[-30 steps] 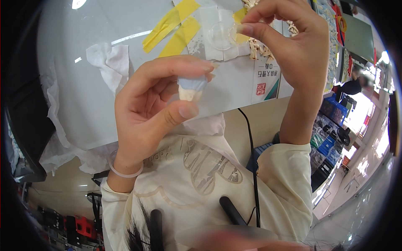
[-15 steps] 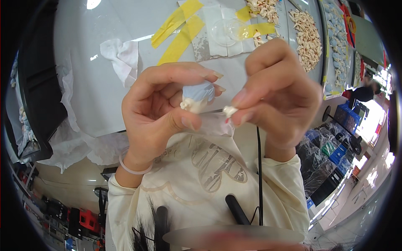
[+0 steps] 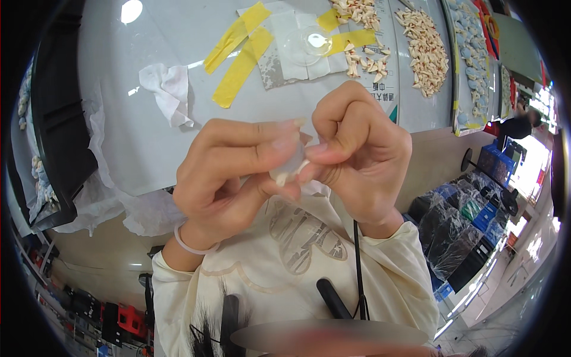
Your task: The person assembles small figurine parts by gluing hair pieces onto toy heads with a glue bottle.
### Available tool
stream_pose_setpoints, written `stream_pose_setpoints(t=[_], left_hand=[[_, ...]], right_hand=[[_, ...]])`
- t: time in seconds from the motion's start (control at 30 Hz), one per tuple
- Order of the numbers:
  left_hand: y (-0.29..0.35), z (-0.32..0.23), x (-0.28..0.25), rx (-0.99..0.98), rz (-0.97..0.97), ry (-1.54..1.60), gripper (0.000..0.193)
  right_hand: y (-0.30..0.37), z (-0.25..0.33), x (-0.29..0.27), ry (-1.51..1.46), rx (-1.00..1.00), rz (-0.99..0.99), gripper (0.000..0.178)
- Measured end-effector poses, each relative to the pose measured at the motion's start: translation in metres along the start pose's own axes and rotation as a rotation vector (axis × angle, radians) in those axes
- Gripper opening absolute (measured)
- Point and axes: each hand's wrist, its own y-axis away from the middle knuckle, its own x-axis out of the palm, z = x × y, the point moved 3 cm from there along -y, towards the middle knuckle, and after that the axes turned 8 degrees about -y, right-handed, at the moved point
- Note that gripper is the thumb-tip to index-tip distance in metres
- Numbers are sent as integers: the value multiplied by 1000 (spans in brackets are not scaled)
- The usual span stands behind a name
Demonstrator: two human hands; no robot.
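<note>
Two kinds of container stand out. A clear round dish rests on folded white paper upon the pale grey surface; a bright reflection lies across it, so its contents cannot be told. At the right, a tray with yellow tape along its edge holds many blue-and-cream pieces. Between dish and tray, a heap of small cream pieces is spread out, with a looser scatter of similar ones nearer the dish. Yellow tape strips and a crumpled white cloth lie to the left of the dish.

Both hands meet in front of the chest, just past the near edge of the surface. The left hand, palm turned inward, grips a blue-and-cream part between its thumb below and fingers above. The right hand has its fingers curled, thumb and forefinger pinching at a small cream bit against that part's right side; the fingertips hide most of the contact.
</note>
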Motion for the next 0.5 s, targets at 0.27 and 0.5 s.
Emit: stream_pose_setpoints(t=[0.27,0.5], left_hand=[[7,13,-1,-8,21,18,35],[-2,20,-13,-181,-47,127,37]], right_hand=[[-6,-7,-13,100,6,28,19],[-44,-9,-99,716,-124,-128,14]])
